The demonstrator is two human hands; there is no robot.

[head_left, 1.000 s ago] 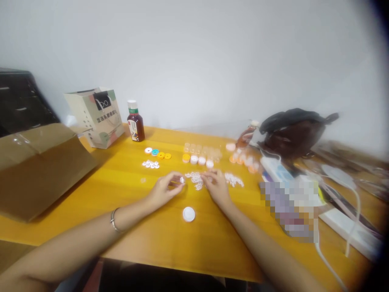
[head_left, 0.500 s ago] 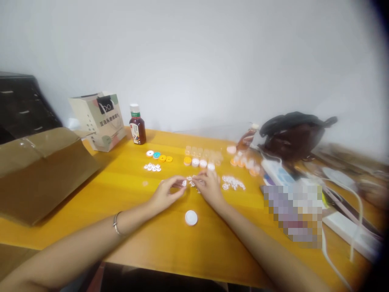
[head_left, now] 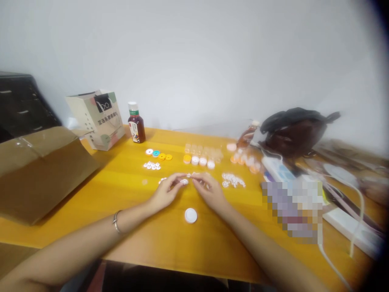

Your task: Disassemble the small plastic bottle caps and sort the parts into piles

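Observation:
My left hand pinches a small white plastic piece between thumb and fingers, just above the table. Close beside it, the fingers of my right hand come together in a pinch near the left fingertips; what they hold, if anything, is too small to make out. Partly hidden behind the right fingers lie more little white pieces. To the right is a pile of white openwork pieces. A group of white pieces lies to the left. Nearer to me, between my forearms, a round white lid rests on the table.
Beyond my hands stand white caps, an orange cap and clear cups. Coloured discs lie left of them. Further out are a bottle, a paper bag, a cardboard box, a dark bag and cables.
My right hand has drawn back slightly from the caps, and its fingertips now meet near my left fingertips. The white piece in my left hand has turned flatter.

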